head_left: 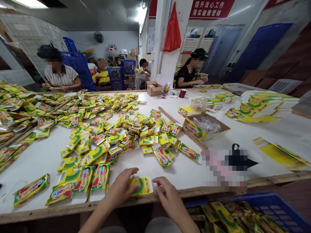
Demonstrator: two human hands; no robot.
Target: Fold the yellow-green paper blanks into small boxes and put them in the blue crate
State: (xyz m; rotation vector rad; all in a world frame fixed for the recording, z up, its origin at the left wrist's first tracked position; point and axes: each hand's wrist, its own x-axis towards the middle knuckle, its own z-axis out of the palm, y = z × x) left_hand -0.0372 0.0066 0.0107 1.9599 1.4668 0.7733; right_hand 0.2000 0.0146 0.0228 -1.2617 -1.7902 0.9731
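- While it lies flat at the near edge of the table (187, 171), the yellow packet (143, 185) is pinched at either end by the left hand (122, 188) and right hand (167, 193).
- Judged light, flimsy and slippery; best held by its ends.

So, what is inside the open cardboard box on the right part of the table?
Crumpled clear plastic fills the cardboard box; a yellow packet leans at its left corner. Anything beneath the plastic is covered.
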